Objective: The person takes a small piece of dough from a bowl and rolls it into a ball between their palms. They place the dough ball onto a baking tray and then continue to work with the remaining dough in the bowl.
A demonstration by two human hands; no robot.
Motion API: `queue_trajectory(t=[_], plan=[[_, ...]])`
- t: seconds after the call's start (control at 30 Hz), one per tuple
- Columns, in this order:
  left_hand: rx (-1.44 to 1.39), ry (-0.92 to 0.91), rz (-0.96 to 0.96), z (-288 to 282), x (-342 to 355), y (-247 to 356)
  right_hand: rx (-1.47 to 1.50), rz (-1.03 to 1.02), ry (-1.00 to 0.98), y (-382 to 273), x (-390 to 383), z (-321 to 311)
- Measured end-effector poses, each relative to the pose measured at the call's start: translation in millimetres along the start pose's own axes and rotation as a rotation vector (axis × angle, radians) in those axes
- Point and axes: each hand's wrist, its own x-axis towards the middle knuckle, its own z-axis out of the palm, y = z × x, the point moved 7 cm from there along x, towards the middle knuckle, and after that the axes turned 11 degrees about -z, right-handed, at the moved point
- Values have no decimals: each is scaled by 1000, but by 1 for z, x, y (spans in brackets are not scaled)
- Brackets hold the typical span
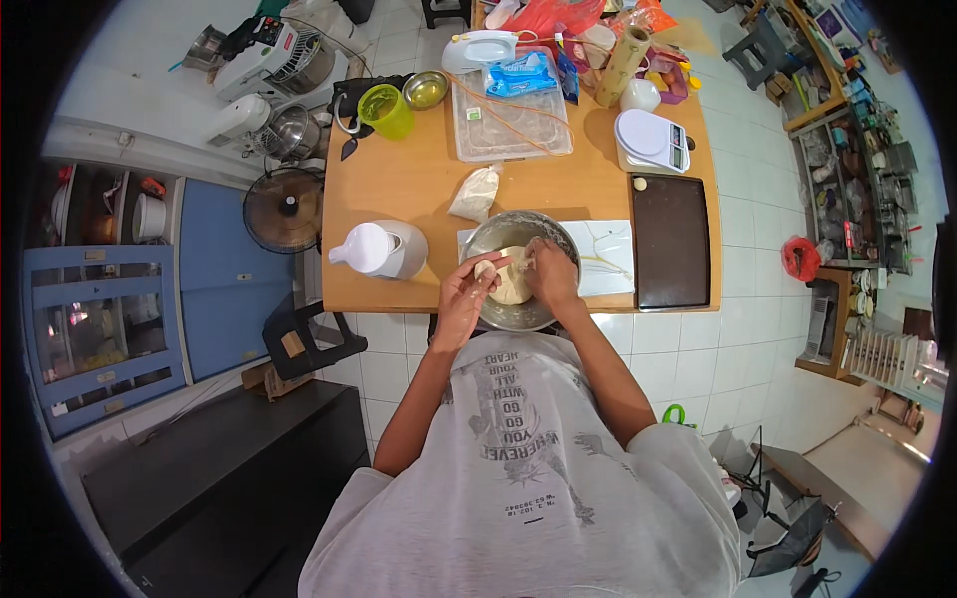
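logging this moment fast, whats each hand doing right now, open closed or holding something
Left hand: closed, holding a small dough piece.
Right hand: curled over the metal bowl; whether it grips anything cannot be told.

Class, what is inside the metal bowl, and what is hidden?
Inside the metal bowl lies pale dough. The left hand and right hand partly block the view, so the dough's full outline cannot be seen; nor can the bowl's bottom beneath it.

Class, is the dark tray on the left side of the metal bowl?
No, the dark tray lies to the right of the metal bowl.
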Motion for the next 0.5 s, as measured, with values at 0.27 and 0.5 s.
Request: queue_trajectory(t=[0.27,0.5], plan=[[-121,-71,-48,18,6,8,54,-70,-252,3,10,-2],[-424,-352,4,46,6,32,624,-256,206,-89,-8,-126]])
